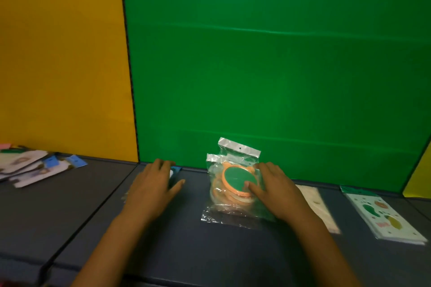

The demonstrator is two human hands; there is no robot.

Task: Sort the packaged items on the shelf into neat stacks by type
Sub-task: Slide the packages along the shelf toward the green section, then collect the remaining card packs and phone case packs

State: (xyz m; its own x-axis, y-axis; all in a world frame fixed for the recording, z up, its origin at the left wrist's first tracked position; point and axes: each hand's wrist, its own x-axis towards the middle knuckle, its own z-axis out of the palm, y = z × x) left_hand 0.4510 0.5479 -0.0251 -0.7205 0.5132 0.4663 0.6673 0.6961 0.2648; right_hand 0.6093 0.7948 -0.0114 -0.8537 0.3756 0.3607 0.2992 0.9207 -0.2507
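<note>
both forearms reach forward over the dark grey shelf [70, 216] toward the green back panel [279, 65]. the left hand [151, 187] lies palm down with fingers stretched forward and thumb splayed to the right, resting flat on a packet with a blue header [174, 171] that is almost wholly hidden under it; the fingers look straight, not curled round it. the right hand [274, 190] grasps the stack of clear bags holding orange-rimmed round pieces [233, 177], thumb pressed on the green face of the top piece, fingers round the stack's right side. that stack sits mid-shelf, near the back panel. to the far left lies a loose heap of blue-headed packets [35, 168]; right of the right wrist lies a pale flat packet [317, 207], and beyond it a neat stack of green-headed sticker packs [384, 214].
</note>
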